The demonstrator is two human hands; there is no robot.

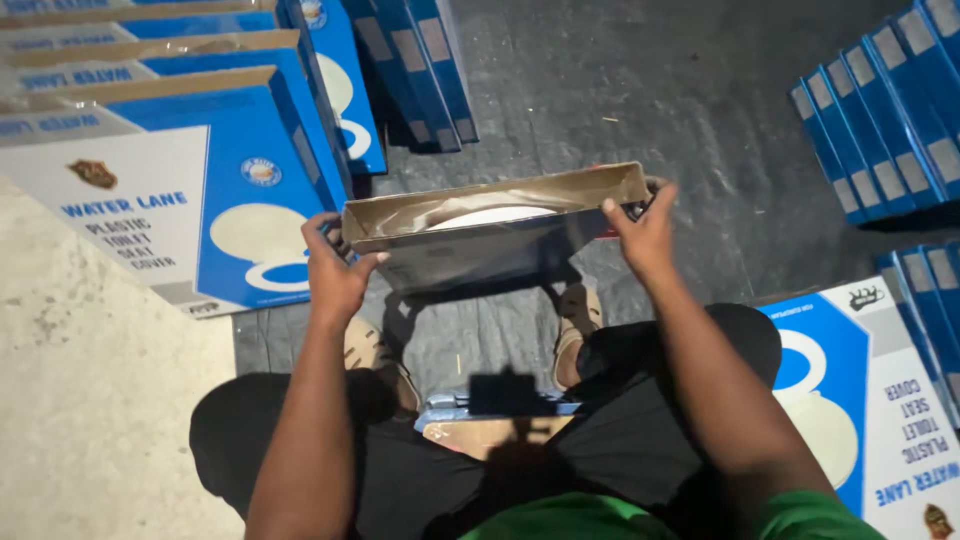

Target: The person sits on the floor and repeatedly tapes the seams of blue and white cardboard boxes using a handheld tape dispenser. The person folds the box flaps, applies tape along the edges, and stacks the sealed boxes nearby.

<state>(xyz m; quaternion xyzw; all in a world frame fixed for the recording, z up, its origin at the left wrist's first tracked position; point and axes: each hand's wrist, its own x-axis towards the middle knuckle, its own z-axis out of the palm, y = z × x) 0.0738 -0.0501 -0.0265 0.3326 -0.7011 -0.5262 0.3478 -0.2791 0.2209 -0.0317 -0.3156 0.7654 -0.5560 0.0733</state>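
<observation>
I hold an open flat cardboard box [470, 255] upright in front of me, its open top facing up. A white rounded object [490, 215] wrapped in clear plastic shows inside it. My left hand [335, 270] grips the box's left end and my right hand [645, 235] grips its right end. The box hangs above my knees and sandalled feet [578, 325]. Another flat box [480, 420] lies between my legs, partly hidden by my shorts.
Several blue-and-white flat boxes [200, 190] are stacked at the left, more stand on edge at the top [415, 70] and right [890, 110]. One box [870, 400] leans at my right knee. A pale concrete slab [90, 400] is at lower left, dark sheeting [650, 100] covers the floor.
</observation>
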